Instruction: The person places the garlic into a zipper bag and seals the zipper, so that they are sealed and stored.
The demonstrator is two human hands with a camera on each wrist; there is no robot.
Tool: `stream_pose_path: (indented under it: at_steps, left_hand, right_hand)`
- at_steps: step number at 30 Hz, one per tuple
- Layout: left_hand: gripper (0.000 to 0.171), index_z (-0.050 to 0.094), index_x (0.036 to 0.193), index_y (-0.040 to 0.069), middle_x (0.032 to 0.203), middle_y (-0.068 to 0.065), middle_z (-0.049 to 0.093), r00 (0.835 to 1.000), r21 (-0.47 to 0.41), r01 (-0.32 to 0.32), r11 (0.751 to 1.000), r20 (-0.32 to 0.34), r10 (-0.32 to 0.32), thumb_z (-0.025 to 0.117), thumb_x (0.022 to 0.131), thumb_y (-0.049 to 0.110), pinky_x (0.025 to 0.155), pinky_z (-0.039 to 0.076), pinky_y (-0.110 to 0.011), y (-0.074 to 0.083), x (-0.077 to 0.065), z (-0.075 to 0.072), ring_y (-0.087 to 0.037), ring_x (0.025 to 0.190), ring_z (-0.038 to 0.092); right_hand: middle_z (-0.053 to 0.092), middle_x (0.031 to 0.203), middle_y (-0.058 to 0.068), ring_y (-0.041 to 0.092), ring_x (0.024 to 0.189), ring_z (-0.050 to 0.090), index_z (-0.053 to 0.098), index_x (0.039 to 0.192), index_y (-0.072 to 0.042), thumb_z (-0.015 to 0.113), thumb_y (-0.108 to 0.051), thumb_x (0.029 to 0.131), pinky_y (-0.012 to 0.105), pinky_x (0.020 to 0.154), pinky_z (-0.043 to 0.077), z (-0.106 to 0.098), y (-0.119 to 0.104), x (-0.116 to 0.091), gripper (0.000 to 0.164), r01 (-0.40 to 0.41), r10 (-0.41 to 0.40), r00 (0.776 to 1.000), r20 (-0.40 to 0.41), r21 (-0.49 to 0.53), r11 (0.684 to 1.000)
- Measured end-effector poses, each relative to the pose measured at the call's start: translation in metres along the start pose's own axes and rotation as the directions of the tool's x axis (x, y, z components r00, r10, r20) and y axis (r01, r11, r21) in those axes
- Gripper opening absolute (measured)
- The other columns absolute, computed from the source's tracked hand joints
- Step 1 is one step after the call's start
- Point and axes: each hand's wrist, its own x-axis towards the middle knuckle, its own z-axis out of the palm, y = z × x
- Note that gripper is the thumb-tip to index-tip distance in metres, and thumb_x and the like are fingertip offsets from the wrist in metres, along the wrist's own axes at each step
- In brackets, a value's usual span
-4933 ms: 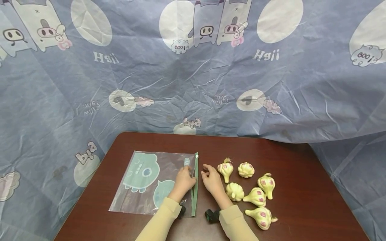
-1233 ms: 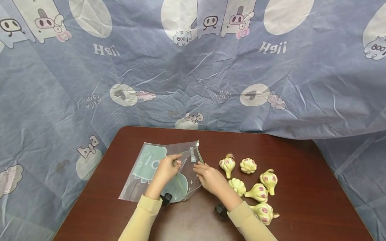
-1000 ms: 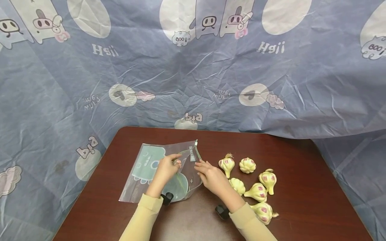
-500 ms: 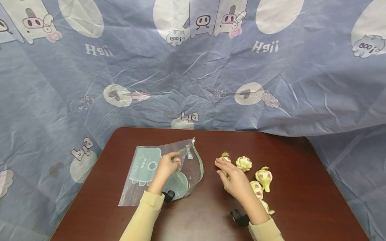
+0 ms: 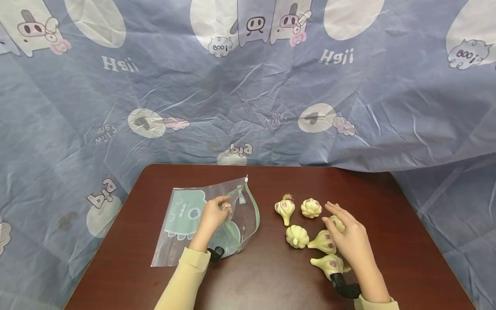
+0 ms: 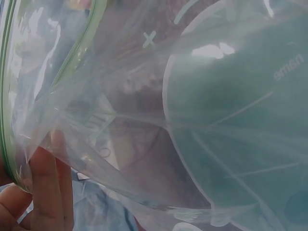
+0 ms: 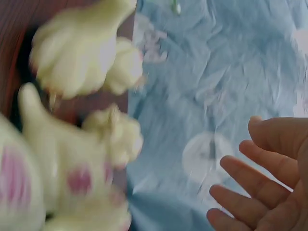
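My left hand (image 5: 213, 214) pinches one edge of a clear zip bag (image 5: 162, 252) printed with pale green cartoon figures. The bag's green-trimmed mouth gapes toward the right, and its zip slider sits at the far corner. In the left wrist view, fingers (image 6: 45, 187) grip the plastic beside the green zip strip (image 6: 6, 96). My right hand (image 5: 350, 237) hovers at the right of the garlic bulbs, its fingers spread and holding nothing. Beneath it, one garlic bulb (image 5: 336, 222) is mostly hidden. In the right wrist view another garlic bulb (image 7: 77, 53) shows blurred, apart from the fingers (image 7: 250, 178).
More garlic bulbs lie on the dark brown table (image 5: 263, 275): a bulb with a tufted root (image 5: 284, 209), a round one (image 5: 311, 208), a pale one (image 5: 297, 236) and others nearer the right wrist. A patterned blue cloth (image 5: 217, 107) hangs behind the table.
The bag lay flat at first; its mouth now stands parted, with the left hand keeping hold. My right hand has left the bag's edge and moved right, over the garlic.
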Motion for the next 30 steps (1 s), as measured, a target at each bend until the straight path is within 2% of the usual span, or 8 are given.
stream_pose_path:
  at_steps: [4,7,11,15,20,30]
  left_hand:
    - [0.039,0.068,0.124,0.005,0.093,-0.010,0.074,1.000,-0.004,0.008,1.000,-0.002,-0.008,0.067,0.085,-0.003,0.055,0.042,-0.022,-0.001,0.000,0.000,-0.016,0.073,0.059]
    - [0.039,0.068,0.124,0.005,0.094,-0.011,0.074,1.000,-0.005,0.009,1.000,0.003,-0.009,0.067,0.086,-0.003,0.055,0.042,-0.023,-0.001,0.001,0.001,-0.017,0.073,0.059]
    - [0.039,0.068,0.124,0.005,0.095,-0.012,0.074,1.000,0.000,0.005,1.000,0.008,-0.005,0.067,0.086,-0.003,0.056,0.043,-0.023,-0.002,0.001,0.000,-0.017,0.074,0.059]
    - [0.039,0.068,0.124,0.005,0.094,-0.011,0.074,1.000,-0.001,-0.002,1.000,0.010,0.002,0.067,0.086,-0.003,0.058,0.044,-0.023,-0.004,0.001,0.000,-0.018,0.077,0.061]
    - [0.039,0.068,0.124,0.006,0.093,-0.011,0.074,1.000,-0.011,0.005,1.000,0.014,-0.005,0.068,0.086,-0.002,0.058,0.043,-0.024,-0.004,0.001,0.000,-0.016,0.071,0.058]
    - [0.038,0.068,0.124,0.005,0.091,-0.011,0.074,1.000,-0.048,0.013,0.999,0.020,-0.012,0.067,0.087,-0.003,0.059,0.047,-0.023,-0.008,0.000,0.002,-0.013,0.068,0.063]
  right_hand:
    - [0.056,0.140,0.019,0.045,0.130,0.048,0.057,0.136,-0.005,0.064,-0.028,0.096,0.060,0.094,0.044,-0.010,0.022,0.000,0.046,-0.112,0.113,0.993,0.033,-0.019,0.994]
    - [0.049,0.145,0.025,0.050,0.132,0.042,0.050,0.142,-0.004,0.062,-0.036,0.097,0.065,0.099,0.038,-0.012,0.040,0.000,0.057,-0.214,0.216,0.973,0.083,-0.034,0.976]
    - [0.037,0.149,0.032,0.053,0.135,0.035,0.037,0.150,-0.002,0.059,-0.045,0.097,0.066,0.103,0.034,-0.008,0.062,0.002,0.071,-0.341,0.344,0.919,0.192,-0.048,0.939]
    - [0.027,0.155,0.033,0.052,0.139,0.030,0.023,0.155,-0.001,0.059,-0.050,0.095,0.064,0.108,0.033,0.001,0.079,0.002,0.085,-0.437,0.421,0.859,0.291,-0.013,0.900]
    - [0.020,0.159,0.030,0.050,0.144,0.024,0.014,0.156,0.000,0.061,-0.051,0.093,0.058,0.113,0.030,0.009,0.091,0.002,0.094,-0.491,0.443,0.831,0.335,0.069,0.868]
    - [0.020,0.159,0.030,0.045,0.146,0.023,0.013,0.156,0.002,0.064,-0.048,0.092,0.053,0.116,0.029,0.019,0.100,0.002,0.096,-0.513,0.445,0.820,0.359,0.119,0.850]
